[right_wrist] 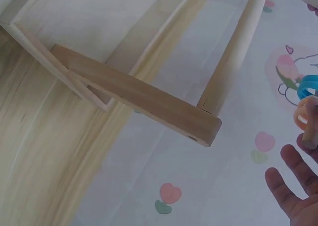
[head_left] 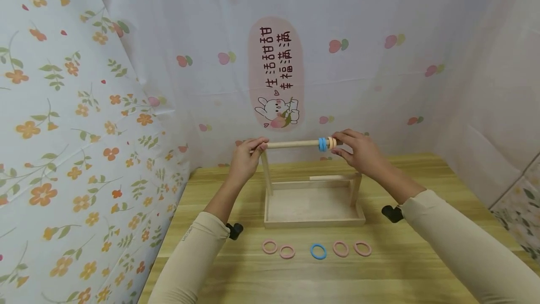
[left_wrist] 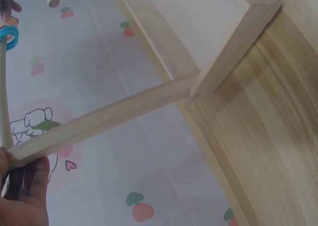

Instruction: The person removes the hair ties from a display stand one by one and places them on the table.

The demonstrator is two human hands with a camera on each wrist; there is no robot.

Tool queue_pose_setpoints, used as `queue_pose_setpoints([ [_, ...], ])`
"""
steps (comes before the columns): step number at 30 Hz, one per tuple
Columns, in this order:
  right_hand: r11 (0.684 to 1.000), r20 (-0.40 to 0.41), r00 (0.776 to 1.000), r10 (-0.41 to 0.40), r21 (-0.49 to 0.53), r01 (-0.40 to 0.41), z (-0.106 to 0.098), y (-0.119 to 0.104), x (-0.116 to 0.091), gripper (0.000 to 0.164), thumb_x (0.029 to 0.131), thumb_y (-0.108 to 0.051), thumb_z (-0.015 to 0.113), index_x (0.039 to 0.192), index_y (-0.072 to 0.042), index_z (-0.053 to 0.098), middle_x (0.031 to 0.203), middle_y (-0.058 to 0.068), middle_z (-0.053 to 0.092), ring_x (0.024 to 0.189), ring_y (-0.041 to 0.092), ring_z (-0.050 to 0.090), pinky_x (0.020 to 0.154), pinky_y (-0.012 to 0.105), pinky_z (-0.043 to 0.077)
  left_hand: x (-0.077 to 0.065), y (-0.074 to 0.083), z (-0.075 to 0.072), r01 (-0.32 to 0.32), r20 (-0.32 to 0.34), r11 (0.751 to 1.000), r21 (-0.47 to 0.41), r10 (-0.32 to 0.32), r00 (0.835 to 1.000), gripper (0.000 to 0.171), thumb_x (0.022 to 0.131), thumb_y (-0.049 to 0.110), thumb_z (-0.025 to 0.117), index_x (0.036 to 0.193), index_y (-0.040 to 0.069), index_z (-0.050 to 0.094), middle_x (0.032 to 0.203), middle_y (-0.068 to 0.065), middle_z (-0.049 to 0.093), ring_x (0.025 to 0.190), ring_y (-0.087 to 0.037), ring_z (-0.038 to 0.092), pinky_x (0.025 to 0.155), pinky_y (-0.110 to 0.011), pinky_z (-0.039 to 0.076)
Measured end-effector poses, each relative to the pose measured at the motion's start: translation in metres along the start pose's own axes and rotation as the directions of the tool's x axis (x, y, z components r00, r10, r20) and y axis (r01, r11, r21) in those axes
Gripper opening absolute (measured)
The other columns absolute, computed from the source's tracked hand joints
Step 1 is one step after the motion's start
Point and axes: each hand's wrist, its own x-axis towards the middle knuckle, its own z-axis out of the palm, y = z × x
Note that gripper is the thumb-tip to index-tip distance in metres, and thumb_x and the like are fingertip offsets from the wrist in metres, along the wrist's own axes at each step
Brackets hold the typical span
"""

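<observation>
A wooden stand with a tray base [head_left: 314, 223] has a left post [head_left: 267, 172] and a shorter right post [head_left: 355, 191]. From the left post's top a long wooden rod [head_left: 293, 144] runs to the right. My left hand [head_left: 246, 162] grips the post's top where the rod meets it. Near the rod's free end hang two blue rings [head_left: 322, 144] and two peach rings [head_left: 332, 142]. My right hand [head_left: 363, 154] pinches the outer peach ring between thumb and fingers, around the rod's end [right_wrist: 311, 134]. The other fingers [right_wrist: 284, 191] are spread.
A second, shorter rod [head_left: 331, 178] sticks out leftward from the right post, below the long rod. On the wooden table [head_left: 261, 280], in front of the tray, lie a blue ring [head_left: 318, 251] and several pink rings [head_left: 341, 248]. A patterned curtain [head_left: 202, 36] hangs behind.
</observation>
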Motion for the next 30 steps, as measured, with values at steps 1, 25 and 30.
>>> queue_pose_setpoints([
  [1, 1.000, 0.003, 1.000, 0.002, -0.003, -0.002, -0.0006, 0.0002, -0.0003, 0.041, 0.095, -0.006, 0.087, 0.132, 0.006, 0.074, 0.118, 0.021, 0.076, 0.101, 0.039, 0.076, 0.082, 0.057, 0.065, 0.0002, 0.0003, 0.0001, 0.000, 0.002, 1.000, -0.002, 0.000, 1.000, 0.035, 0.108, 0.025, 0.069, 0.134, 0.004, 0.080, 0.134, -0.018, 0.078, 0.123, -0.036, 0.077, 0.104, -0.047, 0.065],
  [25, 1.000, -0.018, 1.000, -0.002, -0.015, 0.002, -0.0050, 0.0096, -0.0082, 0.035, 0.096, -0.003, 0.084, 0.130, 0.005, 0.075, 0.103, 0.016, 0.071, 0.090, 0.033, 0.076, 0.072, 0.050, 0.064, 0.0003, 0.0021, -0.0019, 0.019, 0.018, 0.999, 0.033, -0.019, 1.000, 0.035, 0.108, 0.027, 0.069, 0.134, 0.007, 0.080, 0.133, -0.015, 0.079, 0.119, -0.034, 0.079, 0.101, -0.050, 0.066],
  [30, 1.000, -0.004, 1.000, 0.017, -0.005, -0.017, -0.0063, 0.0082, -0.0067, 0.033, 0.098, 0.001, 0.081, 0.130, 0.007, 0.075, 0.102, 0.017, 0.070, 0.087, 0.032, 0.075, 0.070, 0.048, 0.063, 0.0005, 0.0026, -0.0022, 0.019, 0.019, 0.999, 0.026, -0.020, 1.000, 0.036, 0.108, 0.027, 0.069, 0.135, 0.006, 0.080, 0.134, -0.016, 0.079, 0.119, -0.035, 0.078, 0.101, -0.050, 0.066],
])
